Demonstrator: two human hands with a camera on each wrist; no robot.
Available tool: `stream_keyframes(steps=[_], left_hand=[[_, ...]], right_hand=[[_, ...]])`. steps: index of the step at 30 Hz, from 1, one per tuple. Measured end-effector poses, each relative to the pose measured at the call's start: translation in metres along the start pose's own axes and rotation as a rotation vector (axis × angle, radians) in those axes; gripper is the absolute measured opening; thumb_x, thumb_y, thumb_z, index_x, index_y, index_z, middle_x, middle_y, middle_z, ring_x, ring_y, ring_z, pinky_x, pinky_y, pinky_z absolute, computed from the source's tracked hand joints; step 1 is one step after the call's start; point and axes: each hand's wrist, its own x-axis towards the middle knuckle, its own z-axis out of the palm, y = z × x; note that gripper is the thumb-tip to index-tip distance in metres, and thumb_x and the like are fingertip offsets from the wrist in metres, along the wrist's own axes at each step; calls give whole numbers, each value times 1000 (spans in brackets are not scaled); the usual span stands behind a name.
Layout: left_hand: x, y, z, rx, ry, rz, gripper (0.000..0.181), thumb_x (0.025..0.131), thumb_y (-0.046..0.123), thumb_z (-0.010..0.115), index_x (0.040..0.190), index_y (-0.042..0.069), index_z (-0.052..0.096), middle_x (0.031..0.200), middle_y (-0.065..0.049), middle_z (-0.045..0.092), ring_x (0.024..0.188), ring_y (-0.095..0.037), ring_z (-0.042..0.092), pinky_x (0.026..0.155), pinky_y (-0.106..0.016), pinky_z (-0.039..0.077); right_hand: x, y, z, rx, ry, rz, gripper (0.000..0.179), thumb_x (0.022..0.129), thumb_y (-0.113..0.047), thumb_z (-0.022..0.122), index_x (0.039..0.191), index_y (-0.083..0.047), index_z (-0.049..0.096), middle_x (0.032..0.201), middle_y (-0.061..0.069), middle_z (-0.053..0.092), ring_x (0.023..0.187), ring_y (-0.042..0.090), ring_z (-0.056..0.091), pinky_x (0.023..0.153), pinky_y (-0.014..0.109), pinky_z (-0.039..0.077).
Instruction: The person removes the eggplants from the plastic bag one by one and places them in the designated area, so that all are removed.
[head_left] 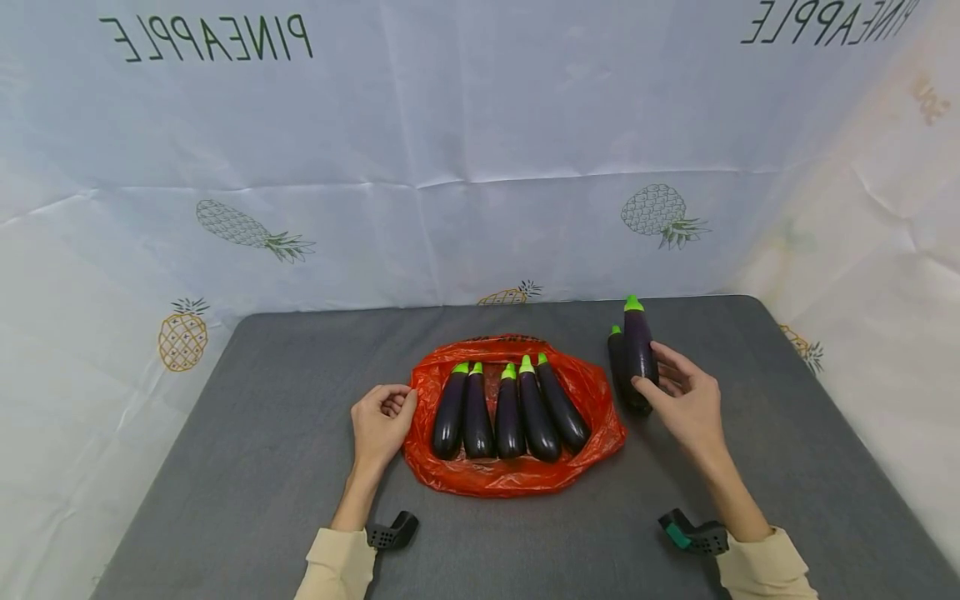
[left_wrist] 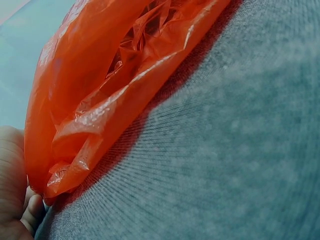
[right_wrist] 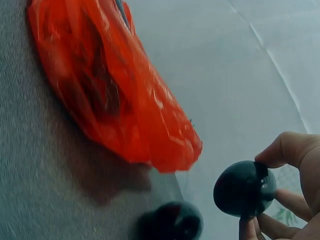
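The left grip (head_left: 378, 423) pinches the red plastic bag's rim (head_left: 498, 483), best held wide; five eggplants (head_left: 510, 425) lie inside; just right, a loose eggplant (head_left: 617, 362) needs clearance from the raised eggplant (head_left: 638, 343) pinched by the right grip (head_left: 692, 406).

Looks bright in the head view, glinting off the eggplants (head_left: 510, 427), but turns dimmer, bluish and soft at both wrists, with reddish shadow beside the bag (right_wrist: 145, 125).

The left fingers (left_wrist: 11, 175) pinch 1 end of a crumpled red plastic bag (left_wrist: 85, 85) on grey cloth (left_wrist: 220, 155).
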Motion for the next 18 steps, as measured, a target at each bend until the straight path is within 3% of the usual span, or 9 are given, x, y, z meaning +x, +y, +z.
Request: stream_keyframes(steps=[9, 18], left_hand=[[-1, 0, -1, -2, -7, -5, 5, 84, 5, 80, 81, 4, 76, 69, -7, 67, 60, 0, 55, 55, -9, 45], [0, 0, -1, 0, -13, -14, 5, 84, 5, 80, 80, 5, 76, 68, -7, 67, 59, -1, 55, 55, -9, 45]], right_hand=[[3, 10, -12, -92, 48, 33, 53, 90, -9, 75, 141, -6, 61, 137, 25, 62, 98, -11, 54, 84, 0, 43], [10, 25, -24, -141, 11, 36, 56, 89, -9, 75, 142, -6, 60, 139, 30, 59, 94, -19, 48, 78, 1, 40]])
